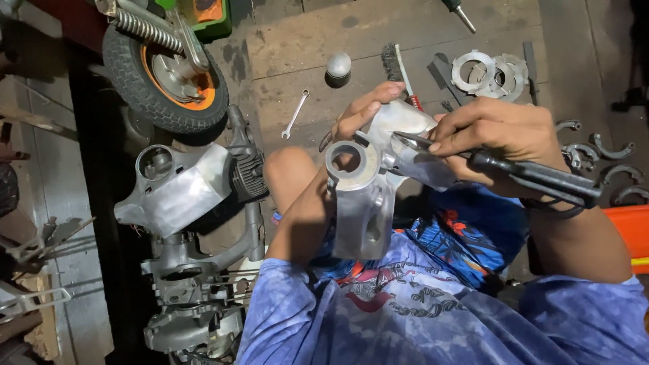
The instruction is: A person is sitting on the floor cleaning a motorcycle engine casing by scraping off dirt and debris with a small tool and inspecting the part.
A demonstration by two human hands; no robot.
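A grey cast-metal engine housing with a round bore at its top rests upright on my lap. My left hand cups its far side, fingers spread over the top edge. My right hand grips black-handled pliers, whose metal jaws touch the housing's upper right part near the bore. The handles stick out to the right past my wrist.
On the floor ahead lie a small spanner, a wire brush, a metal ball, round metal plates and curved brake shoes. A scooter wheel and engine parts stand at left. An orange bin is at right.
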